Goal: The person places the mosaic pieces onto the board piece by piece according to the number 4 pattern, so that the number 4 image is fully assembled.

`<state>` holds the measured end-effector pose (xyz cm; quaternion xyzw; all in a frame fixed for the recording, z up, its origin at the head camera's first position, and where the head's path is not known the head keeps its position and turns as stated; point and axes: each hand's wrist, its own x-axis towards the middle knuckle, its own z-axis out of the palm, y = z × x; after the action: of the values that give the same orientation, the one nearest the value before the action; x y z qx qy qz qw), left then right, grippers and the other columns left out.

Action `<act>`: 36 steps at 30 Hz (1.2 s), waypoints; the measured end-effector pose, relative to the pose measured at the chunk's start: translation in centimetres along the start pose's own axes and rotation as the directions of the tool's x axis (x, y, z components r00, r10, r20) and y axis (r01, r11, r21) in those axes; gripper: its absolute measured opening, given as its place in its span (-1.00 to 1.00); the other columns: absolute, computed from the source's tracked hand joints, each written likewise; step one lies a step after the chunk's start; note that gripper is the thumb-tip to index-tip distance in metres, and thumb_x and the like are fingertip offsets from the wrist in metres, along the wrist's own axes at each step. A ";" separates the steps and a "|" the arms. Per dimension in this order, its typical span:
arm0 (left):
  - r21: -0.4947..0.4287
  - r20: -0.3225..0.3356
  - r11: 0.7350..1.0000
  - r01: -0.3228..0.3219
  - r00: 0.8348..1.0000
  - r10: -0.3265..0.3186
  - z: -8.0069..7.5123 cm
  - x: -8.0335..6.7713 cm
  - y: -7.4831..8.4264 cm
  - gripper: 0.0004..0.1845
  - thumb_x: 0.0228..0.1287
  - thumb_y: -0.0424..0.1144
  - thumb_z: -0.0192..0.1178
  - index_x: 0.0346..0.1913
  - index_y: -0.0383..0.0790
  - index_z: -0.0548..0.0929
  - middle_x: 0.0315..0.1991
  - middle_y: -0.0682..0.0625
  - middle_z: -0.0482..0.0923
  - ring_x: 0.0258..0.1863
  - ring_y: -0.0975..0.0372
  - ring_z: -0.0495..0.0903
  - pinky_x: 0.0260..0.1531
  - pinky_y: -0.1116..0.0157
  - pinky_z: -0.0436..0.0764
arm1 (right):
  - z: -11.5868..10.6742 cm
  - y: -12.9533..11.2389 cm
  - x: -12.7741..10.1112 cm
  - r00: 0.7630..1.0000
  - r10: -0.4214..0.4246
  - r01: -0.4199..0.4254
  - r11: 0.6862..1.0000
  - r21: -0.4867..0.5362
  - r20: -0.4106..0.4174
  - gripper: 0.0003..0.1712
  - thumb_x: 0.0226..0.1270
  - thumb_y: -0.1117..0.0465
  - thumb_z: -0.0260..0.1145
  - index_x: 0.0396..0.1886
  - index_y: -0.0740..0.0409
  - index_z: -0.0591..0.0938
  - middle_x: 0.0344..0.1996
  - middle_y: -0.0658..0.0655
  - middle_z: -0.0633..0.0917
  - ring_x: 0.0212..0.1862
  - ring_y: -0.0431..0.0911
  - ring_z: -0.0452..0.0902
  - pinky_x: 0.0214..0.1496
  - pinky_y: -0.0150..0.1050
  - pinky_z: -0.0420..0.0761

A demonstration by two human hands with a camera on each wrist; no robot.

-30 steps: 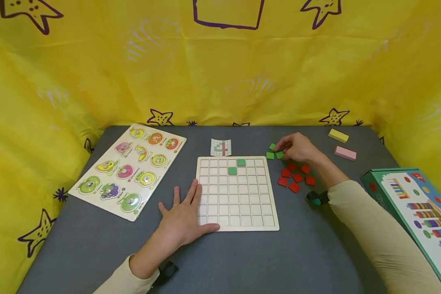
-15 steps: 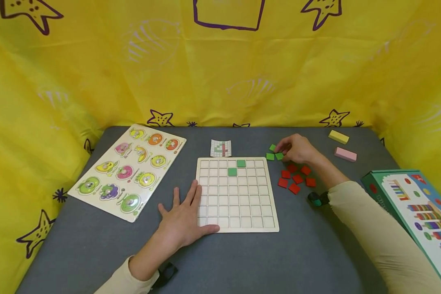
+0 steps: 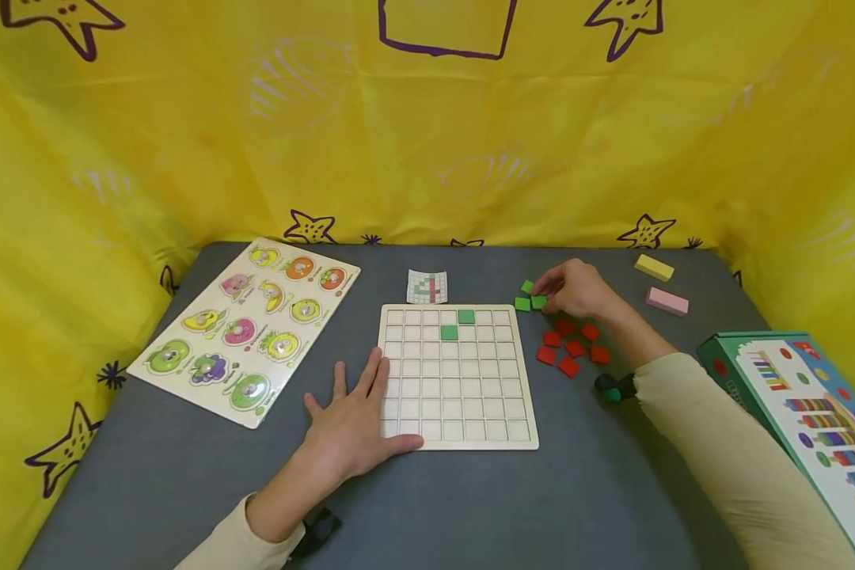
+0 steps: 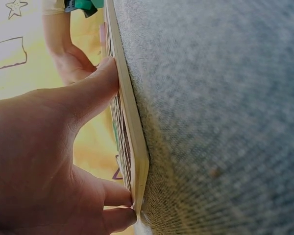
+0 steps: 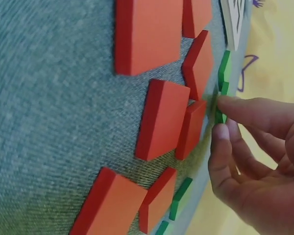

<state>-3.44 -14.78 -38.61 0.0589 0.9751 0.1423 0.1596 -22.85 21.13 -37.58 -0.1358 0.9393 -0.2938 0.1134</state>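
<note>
Green tiles (image 3: 530,295) were pinched by the right hand (image 3: 575,289), two already sat in the board (image 3: 458,372) beside the flat left hand (image 3: 352,423), most squares unfilled.

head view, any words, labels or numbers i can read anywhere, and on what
No text can be read.
Green box: printed pictures of coloured stacking toys; any lettering is too small to read.
Small card: a grid pattern in green and red, no words.
Fruit puzzle board: tiny print beside the fruits, too blurred to read.
Yellow backdrop: drawn stars and a square, no letters.

Cream long sleeves (image 3: 712,451); teal-black wrist device (image 3: 615,386) on right arm.
</note>
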 end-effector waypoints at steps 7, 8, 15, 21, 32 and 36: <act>-0.002 0.001 1.000 -0.004 1.000 0.004 -0.2 0.2 0.1 0.32 0.06 0.48 0.40 0.70 -0.15 0.01 0.74 -0.02 -0.19 0.60 -0.44 -0.12 0.13 -0.73 0.01 | -0.2 -0.4 -0.2 1.000 0.009 -0.009 1.000 0.024 0.010 -0.70 0.16 0.40 0.51 -0.07 0.22 0.84 -0.19 0.25 0.83 -0.15 0.03 0.70 -0.16 -0.26 0.60; -0.003 0.001 1.000 -0.004 1.000 0.004 -0.3 0.2 0.1 0.32 0.06 0.48 0.40 0.70 -0.16 0.02 0.74 -0.03 -0.19 0.60 -0.44 -0.12 0.13 -0.73 0.01 | -0.2 -0.5 -0.2 1.000 0.010 -0.010 0.999 0.030 0.011 -0.69 0.17 0.40 0.50 -0.06 0.21 0.83 -0.18 0.25 0.83 -0.14 0.03 0.71 -0.16 -0.26 0.61; 0.007 0.002 1.000 -0.005 1.000 0.005 -0.4 0.3 -0.1 0.32 0.06 0.47 0.40 0.70 -0.16 0.03 0.74 -0.04 -0.17 0.60 -0.44 -0.12 0.13 -0.73 0.01 | 0.2 -1.4 -0.8 1.000 0.019 -0.020 0.998 0.063 0.016 -0.70 0.19 0.39 0.50 -0.05 0.21 0.84 -0.16 0.26 0.83 -0.13 0.04 0.71 -0.16 -0.26 0.62; 0.002 0.003 1.000 -0.007 1.000 0.007 -0.3 0.4 -0.1 0.32 0.06 0.48 0.40 0.70 -0.16 0.02 0.74 -0.03 -0.20 0.60 -0.43 -0.14 0.13 -0.73 0.00 | 0.6 -2.5 -1.0 1.000 0.024 -0.025 0.997 0.074 0.011 -0.72 0.18 0.36 0.51 -0.08 0.18 0.85 -0.15 0.23 0.84 -0.12 0.03 0.71 -0.12 -0.24 0.62; 0.001 0.003 1.000 -0.010 1.000 0.010 -0.4 0.3 -0.1 0.32 0.06 0.48 0.39 0.70 -0.15 0.01 0.74 -0.02 -0.21 0.61 -0.42 -0.14 0.13 -0.73 0.00 | 1.8 -5.1 -1.0 0.996 0.080 -0.087 0.982 0.169 0.046 -0.68 0.19 0.32 0.55 -0.03 0.14 0.84 -0.09 0.21 0.82 -0.07 0.04 0.65 -0.10 -0.20 0.64; -0.004 0.007 1.000 -0.006 1.000 0.006 -0.3 0.3 0.0 0.33 0.06 0.48 0.39 0.71 -0.14 -0.01 0.74 -0.02 -0.22 0.61 -0.42 -0.15 0.14 -0.73 0.00 | 2.4 -5.9 -1.0 0.996 0.070 -0.080 0.977 0.199 0.059 -0.68 0.18 0.33 0.57 -0.03 0.15 0.84 -0.08 0.22 0.80 -0.06 0.04 0.65 -0.12 -0.24 0.65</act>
<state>-3.85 -14.87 -38.40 0.0619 0.9740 0.1445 0.1630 -20.06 15.53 -35.93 -0.0957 0.9059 -0.3794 0.1619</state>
